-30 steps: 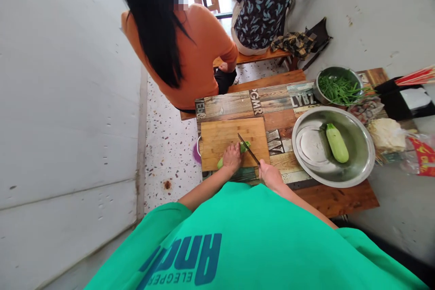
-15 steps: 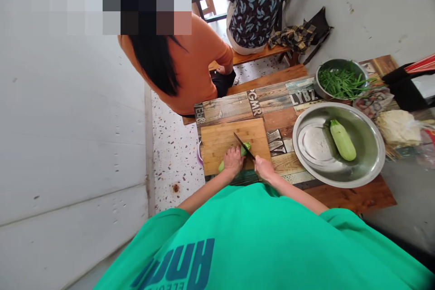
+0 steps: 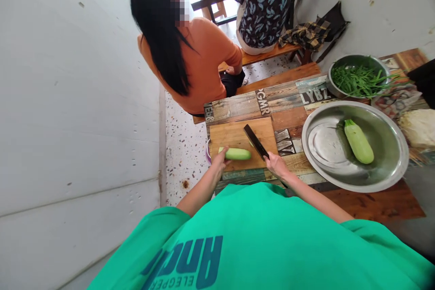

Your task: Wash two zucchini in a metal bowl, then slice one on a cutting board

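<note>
Centre frame: left hand [image 3: 218, 161] fingers pinch end of zucchini [image 3: 235, 153] on cutting board [image 3: 231, 135]. Right hand [image 3: 277, 166] fingers clamped on knife [image 3: 256, 142], blade beside zucchini.

Open room around the cutting board [image 3: 234, 138]

Beyond the cutting board the patterned surface [image 3: 238, 105] lies bare up to a seated person in orange [image 3: 200, 61]; right of it a narrow strip stays free before the big steel bowl [image 3: 390, 163] (a squash [image 3: 358, 141] inside). Left of the cutting board the surface ends at open floor [image 3: 185, 145], with the wall [image 3: 78, 99] past that.
</note>
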The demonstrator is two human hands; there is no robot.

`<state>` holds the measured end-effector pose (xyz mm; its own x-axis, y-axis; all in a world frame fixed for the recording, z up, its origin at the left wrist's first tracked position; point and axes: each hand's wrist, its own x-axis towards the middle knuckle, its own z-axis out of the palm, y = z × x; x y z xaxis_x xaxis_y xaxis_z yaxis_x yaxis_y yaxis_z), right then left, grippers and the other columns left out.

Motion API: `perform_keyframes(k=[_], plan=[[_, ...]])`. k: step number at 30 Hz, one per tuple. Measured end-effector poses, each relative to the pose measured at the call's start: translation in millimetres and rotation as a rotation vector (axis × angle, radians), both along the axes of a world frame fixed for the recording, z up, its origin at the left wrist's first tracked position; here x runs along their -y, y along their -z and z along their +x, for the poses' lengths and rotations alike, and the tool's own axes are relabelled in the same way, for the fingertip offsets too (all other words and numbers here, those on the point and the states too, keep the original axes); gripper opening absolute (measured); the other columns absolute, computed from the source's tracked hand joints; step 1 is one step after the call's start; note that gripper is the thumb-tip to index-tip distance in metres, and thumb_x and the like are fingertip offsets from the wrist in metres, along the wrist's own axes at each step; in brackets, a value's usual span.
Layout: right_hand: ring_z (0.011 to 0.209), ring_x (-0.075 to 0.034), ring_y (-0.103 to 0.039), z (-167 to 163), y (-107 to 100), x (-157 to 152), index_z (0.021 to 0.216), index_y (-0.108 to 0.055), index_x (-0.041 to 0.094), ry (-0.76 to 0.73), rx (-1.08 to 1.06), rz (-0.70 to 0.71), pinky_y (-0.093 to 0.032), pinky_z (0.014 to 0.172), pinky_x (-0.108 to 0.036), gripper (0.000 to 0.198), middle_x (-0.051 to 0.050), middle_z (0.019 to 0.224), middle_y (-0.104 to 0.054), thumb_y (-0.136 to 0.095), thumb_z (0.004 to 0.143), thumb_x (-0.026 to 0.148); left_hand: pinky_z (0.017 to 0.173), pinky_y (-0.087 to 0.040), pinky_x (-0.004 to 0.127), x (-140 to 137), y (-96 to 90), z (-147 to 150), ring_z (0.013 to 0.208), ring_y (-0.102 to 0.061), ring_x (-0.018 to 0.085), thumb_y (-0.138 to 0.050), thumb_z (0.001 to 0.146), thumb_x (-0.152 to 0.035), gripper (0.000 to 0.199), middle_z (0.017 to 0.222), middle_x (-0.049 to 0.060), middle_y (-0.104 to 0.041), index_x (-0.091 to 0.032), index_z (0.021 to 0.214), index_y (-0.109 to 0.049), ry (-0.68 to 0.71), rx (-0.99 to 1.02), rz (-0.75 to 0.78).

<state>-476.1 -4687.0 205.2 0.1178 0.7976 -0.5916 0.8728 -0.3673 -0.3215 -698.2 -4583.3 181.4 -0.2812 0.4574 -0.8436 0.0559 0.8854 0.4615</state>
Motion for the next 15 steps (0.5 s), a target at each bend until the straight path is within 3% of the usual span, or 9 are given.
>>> perform_keyframes(k=[4, 8, 12, 15], plan=[[0.076, -0.019, -0.066, -15.4, -11.2, 7.0, 0.11, -0.06, 0.015, -0.024, 0.023, -0.001, -0.03, 0.06, -0.028, 0.033, -0.01, 0.089, -0.073, -0.033, 0.102, 0.032, 0.062, -0.063, 0.031, 18.7, 0.1, -6.5, 0.075, -0.069, 0.017, -0.062, 0.092, -0.043, 0.039, 0.095, 0.006, -0.067, -0.021, 0.122, -0.053, -0.214, 0.118, -0.138], [0.072, -0.018, -0.064, -27.1, -15.4, 16.5, 0.107, -0.059, 0.016, -0.076, 0.047, -0.014, -0.025, 0.058, -0.03, 0.03, -0.009, 0.087, -0.073, -0.033, 0.102, 0.031, 0.061, -0.063, 0.028, 27.5, -2.0, -6.0, 0.075, -0.07, 0.017, -0.058, 0.093, -0.051, 0.044, 0.095, 0.006, -0.064, -0.02, 0.124, -0.051, -0.293, 0.186, -0.221], [0.073, -0.017, -0.064, -31.8, -15.9, 19.7, 0.103, -0.06, 0.017, -0.146, 0.064, -0.021, -0.023, 0.058, -0.03, 0.03, -0.008, 0.09, -0.073, -0.033, 0.102, 0.03, 0.06, -0.062, 0.03, 41.8, -9.1, -9.3, 0.076, -0.07, 0.019, -0.05, 0.093, -0.059, 0.049, 0.091, 0.01, -0.064, -0.015, 0.112, -0.055, -0.211, 0.189, -0.236], [0.074, -0.017, -0.064, -32.1, -17.1, 17.4, 0.105, -0.06, 0.016, -0.177, 0.085, -0.026, -0.022, 0.057, -0.031, 0.033, -0.01, 0.093, -0.074, -0.029, 0.103, 0.028, 0.065, -0.061, 0.037, 64.4, -22.6, -23.0, 0.085, -0.07, 0.027, -0.066, 0.084, -0.057, 0.046, 0.09, 0.014, -0.066, -0.014, 0.099, -0.058, -0.047, 0.087, -0.18]])
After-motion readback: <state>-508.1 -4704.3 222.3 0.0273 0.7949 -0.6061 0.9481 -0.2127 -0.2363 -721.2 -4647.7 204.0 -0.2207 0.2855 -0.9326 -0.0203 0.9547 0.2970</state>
